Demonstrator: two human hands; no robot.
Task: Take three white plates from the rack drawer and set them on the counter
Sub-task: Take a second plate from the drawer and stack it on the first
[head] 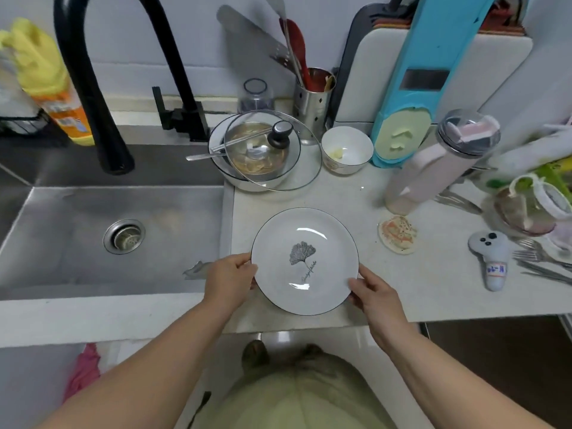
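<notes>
Home kitchen: sink (pixel 93 243), faucet (pixel 93 88) (black), utensil holder (pixel 312 106)

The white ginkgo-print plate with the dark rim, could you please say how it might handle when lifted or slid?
The round white ginkgo-print plate looks rigid and probably breakable. Its glossy glaze shows highlights, so it may be slippery. Both hands grip opposite rims, likely steadying it.
</notes>
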